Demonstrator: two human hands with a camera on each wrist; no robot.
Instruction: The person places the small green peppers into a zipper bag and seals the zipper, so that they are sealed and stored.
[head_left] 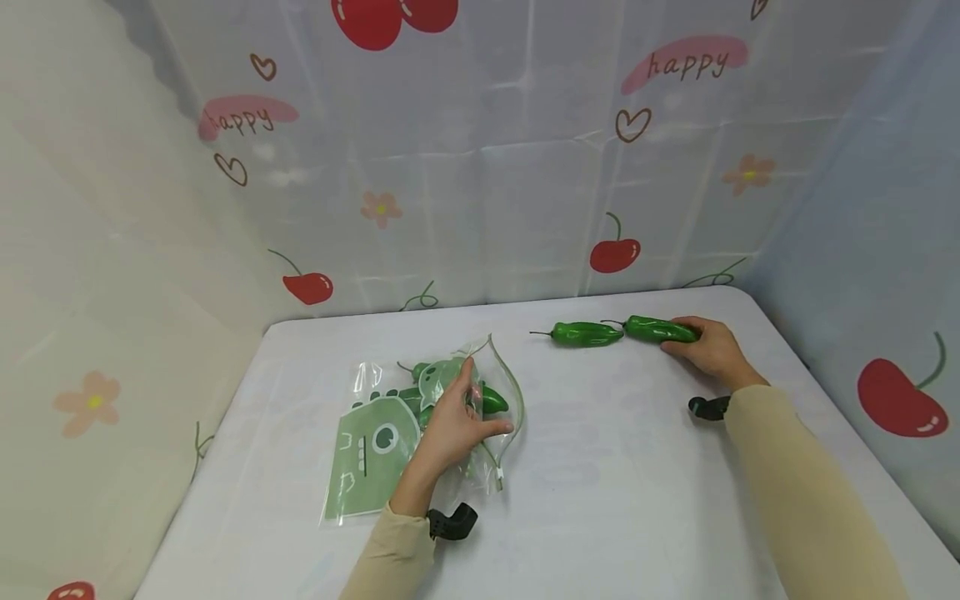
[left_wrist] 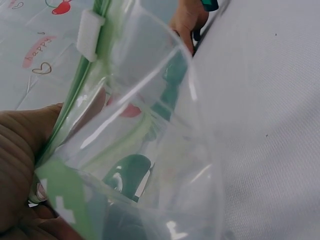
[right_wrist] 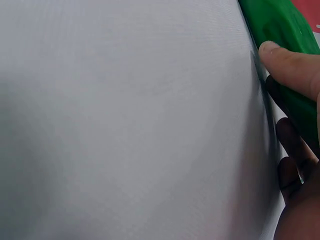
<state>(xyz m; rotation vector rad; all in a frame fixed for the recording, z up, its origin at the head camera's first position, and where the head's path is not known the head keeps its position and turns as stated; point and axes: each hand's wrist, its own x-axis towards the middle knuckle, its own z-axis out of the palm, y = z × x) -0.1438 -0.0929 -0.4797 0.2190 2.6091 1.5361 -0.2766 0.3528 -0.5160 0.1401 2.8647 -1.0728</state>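
Observation:
My left hand (head_left: 450,425) grips a clear zip bag (head_left: 375,458) with a green cartoon monster print near its gaping mouth, index finger and thumb spread. In the left wrist view the green zip strip with its white slider (left_wrist: 90,35) rises beside the hand. Inside the bag lie green peppers (head_left: 492,400), partly hidden by the print and my hand. At the far right, my right hand (head_left: 708,350) holds a glossy green pepper (head_left: 652,328) by its tip end, thumb on the near side. Another green pepper (head_left: 587,334) lies just left of it, stem pointing left.
The white table (head_left: 600,500) has a rounded back right corner. Behind it and at both sides hang pale curtains (head_left: 480,208) printed with cherries, flowers, hearts and the word happy. A black strap device (head_left: 453,522) sits on the left wrist, another (head_left: 708,407) on the right.

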